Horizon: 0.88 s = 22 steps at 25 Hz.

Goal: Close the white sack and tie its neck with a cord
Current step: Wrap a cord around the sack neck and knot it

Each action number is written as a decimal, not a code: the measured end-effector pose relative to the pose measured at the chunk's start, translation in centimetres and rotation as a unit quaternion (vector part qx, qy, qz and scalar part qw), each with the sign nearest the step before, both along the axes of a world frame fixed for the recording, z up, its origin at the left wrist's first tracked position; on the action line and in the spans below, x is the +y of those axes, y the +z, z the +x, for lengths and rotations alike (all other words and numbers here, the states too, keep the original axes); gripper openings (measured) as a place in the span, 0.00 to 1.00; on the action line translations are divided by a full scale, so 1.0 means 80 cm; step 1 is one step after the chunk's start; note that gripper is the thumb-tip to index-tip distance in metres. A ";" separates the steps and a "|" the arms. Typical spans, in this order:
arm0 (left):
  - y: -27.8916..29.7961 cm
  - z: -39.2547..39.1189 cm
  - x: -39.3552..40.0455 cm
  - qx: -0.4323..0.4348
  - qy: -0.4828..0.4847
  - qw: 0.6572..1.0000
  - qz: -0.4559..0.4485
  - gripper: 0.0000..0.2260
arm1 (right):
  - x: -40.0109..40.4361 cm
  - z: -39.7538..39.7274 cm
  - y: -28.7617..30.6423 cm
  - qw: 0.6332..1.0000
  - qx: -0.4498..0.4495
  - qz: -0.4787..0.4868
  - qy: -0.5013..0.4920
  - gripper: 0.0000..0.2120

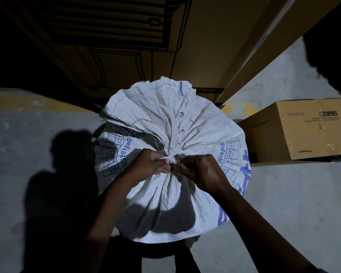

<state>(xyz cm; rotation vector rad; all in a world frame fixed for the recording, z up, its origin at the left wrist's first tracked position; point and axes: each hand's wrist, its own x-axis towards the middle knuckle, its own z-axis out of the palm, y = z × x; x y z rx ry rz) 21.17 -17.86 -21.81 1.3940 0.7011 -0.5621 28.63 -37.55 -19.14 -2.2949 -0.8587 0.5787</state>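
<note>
Sack: the white sack point(185, 125) stands on the concrete floor point(283, 194), neck gathered.
Left hand point(152, 164): grip closed, pinching the pale cord point(170, 159) at the neck.
Right hand point(201, 170): grip closed on the neck.

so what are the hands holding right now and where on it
Both hands, left hand and right hand, pinch a thin pale cord at the gathered neck of the white sack, one on each side. Which part of the cord cannot be told.
</note>
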 end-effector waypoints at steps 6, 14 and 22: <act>0.006 0.002 0.000 0.001 0.001 1.000 -0.004 0.10 | -0.003 0.015 -0.002 0.999 0.024 -0.026 0.010 0.10; 0.007 0.001 -0.008 -0.005 -0.005 1.000 0.028 0.10 | 0.013 0.018 0.018 0.995 0.044 -0.083 0.037 0.21; 0.011 -0.012 -0.015 -0.037 0.003 0.998 0.055 0.16 | 0.034 -0.042 -0.001 0.986 -0.036 -0.066 -0.147 0.20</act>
